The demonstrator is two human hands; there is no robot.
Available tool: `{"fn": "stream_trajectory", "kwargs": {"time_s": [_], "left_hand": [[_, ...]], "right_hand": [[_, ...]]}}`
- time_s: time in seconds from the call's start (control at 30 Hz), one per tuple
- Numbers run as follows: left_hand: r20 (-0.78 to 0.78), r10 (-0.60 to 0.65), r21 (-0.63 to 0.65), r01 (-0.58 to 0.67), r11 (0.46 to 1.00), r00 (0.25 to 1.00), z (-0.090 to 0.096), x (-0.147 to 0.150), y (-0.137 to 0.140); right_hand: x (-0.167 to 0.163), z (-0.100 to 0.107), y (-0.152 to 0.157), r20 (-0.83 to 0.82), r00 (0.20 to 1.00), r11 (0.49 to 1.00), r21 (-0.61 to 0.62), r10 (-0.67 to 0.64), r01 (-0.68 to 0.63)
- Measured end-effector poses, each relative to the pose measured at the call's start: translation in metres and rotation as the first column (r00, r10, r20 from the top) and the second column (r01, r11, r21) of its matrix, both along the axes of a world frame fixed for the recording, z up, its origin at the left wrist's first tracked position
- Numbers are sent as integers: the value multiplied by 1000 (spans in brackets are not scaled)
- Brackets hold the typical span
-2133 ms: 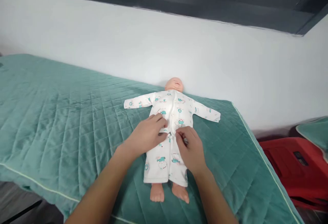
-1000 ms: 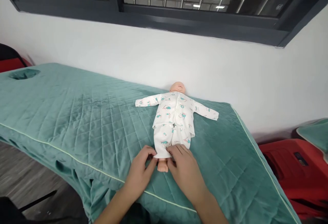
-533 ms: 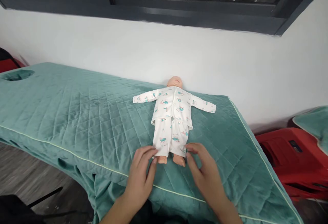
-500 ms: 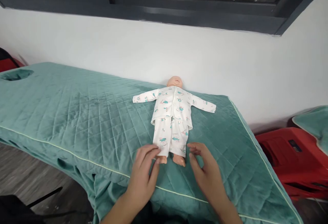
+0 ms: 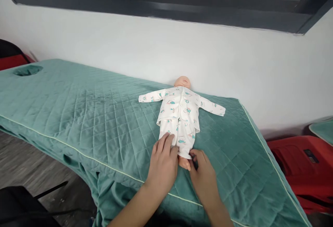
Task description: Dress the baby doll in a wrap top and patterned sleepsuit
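Doll (image 5: pixel 182 81) on its back on green quilted bed (image 5: pixel 111 116), head close to wall (image 5: pixel 114 40), feet twd near edge. Arms out to both sides, white print shirt (image 5: pixel 179 105), sleeves hiding its hands. Matching trousers (image 5: pixel 186 133) on; shirt hem lies over the top of them.

L hand (image 5: pixel 162 163): palm down, fingers only slightly apart, over lower part of one trouser leg; hides that cuff & foot. From my end can't tell if it grips cloth or just rests. R hand (image 5: pixel 201 171): thumb & forefinger nearly together, tips at outer edge of other cuff (image 5: pixel 184 155), by bare foot (image 5: pixel 184 164). Can't confirm cloth is pinched.

Step, my read: setting the trouser legs straight. To do it well I'd use L as a light anchor, no hard press, so doll doesn't slide or twist. R shd take hem only, a small pinch, clear of toes. Pull along the leg, not sideways, in short tugs; soft cloth prob. creases if yanked. Watch waist: too much pull cd drag trousers down under shirt. Then level both cuffs agst each other & smooth w/ flat fingers. Wd lift L briefly to check its cuff, blocked from my view.
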State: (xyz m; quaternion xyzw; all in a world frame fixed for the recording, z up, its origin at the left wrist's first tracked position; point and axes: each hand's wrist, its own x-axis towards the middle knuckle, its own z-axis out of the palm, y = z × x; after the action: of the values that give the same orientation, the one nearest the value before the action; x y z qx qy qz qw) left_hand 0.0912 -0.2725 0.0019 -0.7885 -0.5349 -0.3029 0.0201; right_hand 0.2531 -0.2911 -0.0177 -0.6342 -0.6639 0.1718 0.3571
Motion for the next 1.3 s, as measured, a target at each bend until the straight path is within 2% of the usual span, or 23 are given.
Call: {"fn": "stream_trajectory", "kwargs": {"time_s": [0.2, 0.3, 0.37, 0.47, 0.7, 0.93, 1.3], "left_hand": [[175, -99, 16, 98, 995, 979, 9, -6, -10], [208, -154, 45, 148, 988, 966, 10, -8, -19], [201, -168, 49, 161, 986, 965, 8, -8, -23], [171, -170, 36, 166, 985, 971, 2, -8, -27], [25, -209, 38, 208, 977, 978, -3, -4, -30], [48, -180, 27, 179, 983, 982, 4, 10, -24], [282, -97, 96, 73, 993, 955, -5, 7, -25]], "right_hand": [[5, 13, -8, -146, 987, 997, 56, 68, -60], [11, 19, -21, -139, 985, 989, 125, 99, -82], [14, 18, -28, -93, 991, 984, 155, 99, -84], [15, 11, -35, -54, 993, 986, 133, 105, -97], [10, 4, -33, -120, 987, 991, 98, 103, -91], [10, 3, -34, -168, 980, 991, 92, 109, -95], [4, 12, -31, -292, 941, 985, 66, 170, -157]]}}
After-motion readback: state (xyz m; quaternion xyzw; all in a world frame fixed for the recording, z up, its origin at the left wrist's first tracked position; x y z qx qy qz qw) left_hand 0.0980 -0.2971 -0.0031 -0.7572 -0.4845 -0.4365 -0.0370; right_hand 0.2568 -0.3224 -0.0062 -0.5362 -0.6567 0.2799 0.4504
